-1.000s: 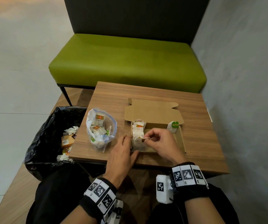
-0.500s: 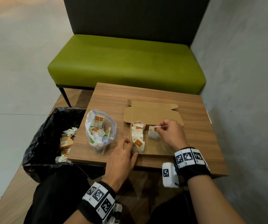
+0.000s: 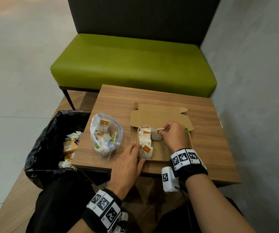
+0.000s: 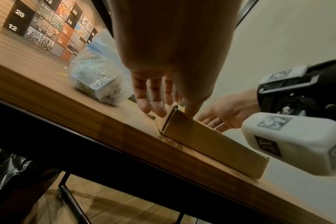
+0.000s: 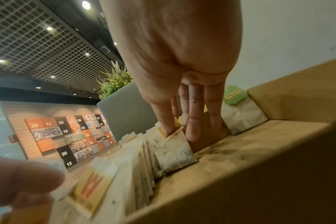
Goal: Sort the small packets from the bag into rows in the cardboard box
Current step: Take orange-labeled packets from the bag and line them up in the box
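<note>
The open cardboard box (image 3: 162,153) (image 4: 211,144) (image 5: 269,151) lies on the wooden table (image 3: 118,101). A row of white packets (image 3: 145,142) (image 5: 125,174) with orange tags stands along its left wall. My right hand (image 3: 163,131) (image 5: 179,130) is at the box's far end. It pinches the tag of one packet (image 3: 156,138) (image 5: 175,151), which stands upright just right of the row. My left hand (image 3: 137,149) (image 4: 163,109) rests with straight fingers on the box's near-left corner. The clear plastic bag (image 3: 105,137) (image 4: 94,75) of packets stands left of the box.
A green-tagged packet (image 3: 186,130) (image 5: 240,115) leans in the box's far-right corner. The box lid (image 3: 160,117) lies open toward the bench (image 3: 132,64). A black bin bag (image 3: 51,140) with rubbish hangs left of the table. A grey wall (image 3: 253,81) runs along the right.
My right hand carried a packet from the near end of the row to the far end of the box and lowered it beside the row. My left hand stayed on the corner.
</note>
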{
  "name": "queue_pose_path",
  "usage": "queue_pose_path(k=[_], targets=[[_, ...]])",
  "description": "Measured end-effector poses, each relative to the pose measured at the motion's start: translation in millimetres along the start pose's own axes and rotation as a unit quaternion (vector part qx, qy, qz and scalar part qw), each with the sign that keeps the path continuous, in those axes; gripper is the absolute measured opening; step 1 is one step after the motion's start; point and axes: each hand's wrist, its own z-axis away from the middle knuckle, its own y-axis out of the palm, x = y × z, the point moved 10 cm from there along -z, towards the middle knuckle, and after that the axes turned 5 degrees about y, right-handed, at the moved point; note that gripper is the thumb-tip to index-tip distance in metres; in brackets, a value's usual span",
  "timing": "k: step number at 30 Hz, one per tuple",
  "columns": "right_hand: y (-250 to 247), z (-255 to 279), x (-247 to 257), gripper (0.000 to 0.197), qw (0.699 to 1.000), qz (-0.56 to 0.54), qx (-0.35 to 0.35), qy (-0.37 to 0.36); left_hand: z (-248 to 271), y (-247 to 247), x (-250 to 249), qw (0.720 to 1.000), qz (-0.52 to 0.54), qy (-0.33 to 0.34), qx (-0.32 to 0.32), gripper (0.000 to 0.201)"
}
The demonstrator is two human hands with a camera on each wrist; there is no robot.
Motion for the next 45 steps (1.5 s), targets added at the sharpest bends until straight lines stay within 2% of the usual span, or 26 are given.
queue_pose_path(k=[3, 8, 11, 14, 16, 19, 23, 28, 36, 41, 45], targets=[[-5, 5, -4, 0.018, 0.999, 0.025, -0.024, 0.015, 1, 0, 0, 1.0, 0.002, 0.002, 0.0, 0.051], [-7, 11, -5, 0.016, 0.999, 0.038, 0.006, 0.036, 1, -2, 0, 1.0, 0.004, 0.0, 0.003, 0.051], [0, 26, -7, 0.012, 0.995, 0.046, 0.078, 0.044, 1, -3, 2, 1.0, 0.015, -0.012, 0.001, 0.052], [13, 59, -8, 0.006, 0.981, 0.085, 0.17, 0.022, 2, -3, 4, 0.999, 0.033, -0.029, -0.002, 0.05], [20, 80, -9, 0.013, 0.973, 0.119, 0.198, 0.001, 3, -2, 4, 0.999, 0.03, -0.032, 0.001, 0.046], [29, 94, -6, 0.032, 0.96, 0.189, 0.201, -0.048, 3, -1, 3, 0.999, 0.022, -0.031, 0.001, 0.039], [44, 101, -1, 0.042, 0.949, 0.194, 0.235, -0.079, 3, -2, 1, 1.0, 0.007, -0.023, -0.001, 0.036], [40, 99, -8, 0.047, 0.954, 0.19, 0.224, -0.061, 2, -4, 0, 1.0, 0.002, -0.023, -0.005, 0.041], [42, 102, 0, 0.058, 0.955, 0.177, 0.225, -0.076, 4, -2, 7, 0.998, 0.032, -0.048, -0.006, 0.051], [40, 105, 2, 0.066, 0.956, 0.17, 0.224, -0.08, 11, -11, 2, 0.999, 0.031, -0.039, -0.018, 0.044], [25, 104, 2, 0.066, 0.97, 0.13, 0.195, -0.065, 18, -49, -1, 0.994, 0.036, -0.029, -0.098, 0.024]])
